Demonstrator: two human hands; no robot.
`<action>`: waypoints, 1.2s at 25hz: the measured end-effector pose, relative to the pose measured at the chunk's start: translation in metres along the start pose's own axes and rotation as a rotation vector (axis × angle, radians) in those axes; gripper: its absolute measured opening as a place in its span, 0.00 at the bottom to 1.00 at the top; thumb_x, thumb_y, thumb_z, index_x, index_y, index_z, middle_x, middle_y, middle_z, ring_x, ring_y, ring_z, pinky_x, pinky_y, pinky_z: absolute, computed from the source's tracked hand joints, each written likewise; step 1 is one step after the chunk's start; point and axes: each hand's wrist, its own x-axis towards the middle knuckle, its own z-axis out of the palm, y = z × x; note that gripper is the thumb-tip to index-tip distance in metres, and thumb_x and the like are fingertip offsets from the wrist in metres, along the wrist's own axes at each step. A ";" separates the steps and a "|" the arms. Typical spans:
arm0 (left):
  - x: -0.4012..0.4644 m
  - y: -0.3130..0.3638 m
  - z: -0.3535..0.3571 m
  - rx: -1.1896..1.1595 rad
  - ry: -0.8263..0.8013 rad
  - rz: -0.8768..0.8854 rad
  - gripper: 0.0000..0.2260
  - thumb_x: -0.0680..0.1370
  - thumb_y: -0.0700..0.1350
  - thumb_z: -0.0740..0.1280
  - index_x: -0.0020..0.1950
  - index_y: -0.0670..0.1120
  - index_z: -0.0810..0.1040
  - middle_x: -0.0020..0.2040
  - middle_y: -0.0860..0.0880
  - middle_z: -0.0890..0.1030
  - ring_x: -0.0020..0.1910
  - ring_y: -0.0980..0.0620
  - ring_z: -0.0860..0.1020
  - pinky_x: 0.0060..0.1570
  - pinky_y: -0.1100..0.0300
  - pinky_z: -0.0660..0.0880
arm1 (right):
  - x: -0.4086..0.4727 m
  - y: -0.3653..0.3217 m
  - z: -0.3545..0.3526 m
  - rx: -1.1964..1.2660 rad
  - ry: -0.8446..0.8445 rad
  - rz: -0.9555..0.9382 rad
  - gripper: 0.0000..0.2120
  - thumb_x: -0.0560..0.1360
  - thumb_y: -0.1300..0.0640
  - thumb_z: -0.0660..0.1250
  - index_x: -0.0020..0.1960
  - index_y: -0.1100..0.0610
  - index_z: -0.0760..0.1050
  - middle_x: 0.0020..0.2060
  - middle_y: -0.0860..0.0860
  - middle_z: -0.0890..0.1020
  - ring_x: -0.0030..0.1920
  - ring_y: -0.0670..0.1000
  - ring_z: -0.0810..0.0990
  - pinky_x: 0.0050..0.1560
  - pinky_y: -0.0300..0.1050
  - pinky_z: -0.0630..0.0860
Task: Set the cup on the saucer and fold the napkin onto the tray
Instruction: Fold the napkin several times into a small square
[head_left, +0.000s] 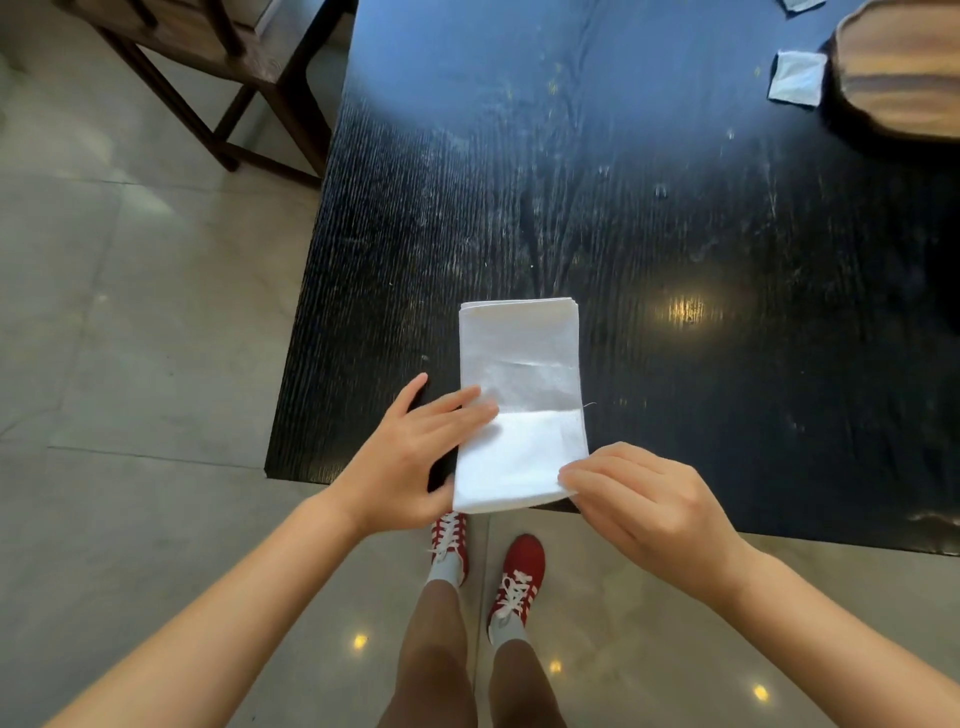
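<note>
A white napkin (519, 405), folded into a long rectangle, lies on the black table (675, 234) at its near edge, its near end slightly over the edge. My left hand (410, 457) lies against the napkin's left side, straight fingers resting on top and thumb at the near left corner. My right hand (644, 499) pinches the near right corner between curled fingers and thumb. A wooden tray (898, 73) shows partly at the far right corner. No cup or saucer is in view.
Two small white packets (797, 78) lie beside the tray, one (800, 4) cut off at the top edge. A dark wooden chair (208, 57) stands at the far left on the tiled floor. My legs and red shoes (514, 582) are below the table's edge.
</note>
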 end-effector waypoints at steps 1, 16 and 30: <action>0.001 0.000 0.004 0.000 0.034 -0.008 0.25 0.72 0.46 0.66 0.68 0.44 0.70 0.66 0.50 0.74 0.71 0.53 0.65 0.72 0.41 0.52 | 0.004 0.000 -0.002 0.007 0.017 0.011 0.04 0.72 0.63 0.69 0.44 0.63 0.82 0.37 0.56 0.84 0.38 0.52 0.82 0.37 0.44 0.81; 0.051 0.035 0.019 -0.147 0.607 -0.545 0.26 0.77 0.47 0.58 0.74 0.46 0.55 0.72 0.47 0.65 0.73 0.50 0.59 0.72 0.45 0.56 | 0.100 0.051 0.037 0.072 0.325 0.710 0.10 0.74 0.58 0.65 0.53 0.59 0.77 0.40 0.51 0.80 0.39 0.48 0.74 0.44 0.51 0.76; 0.077 0.015 0.033 0.381 0.208 -0.496 0.24 0.80 0.52 0.48 0.75 0.48 0.51 0.77 0.46 0.54 0.75 0.50 0.49 0.70 0.37 0.51 | 0.067 0.057 0.057 -0.397 -0.241 0.431 0.27 0.79 0.46 0.41 0.75 0.57 0.49 0.75 0.56 0.55 0.75 0.52 0.48 0.73 0.57 0.47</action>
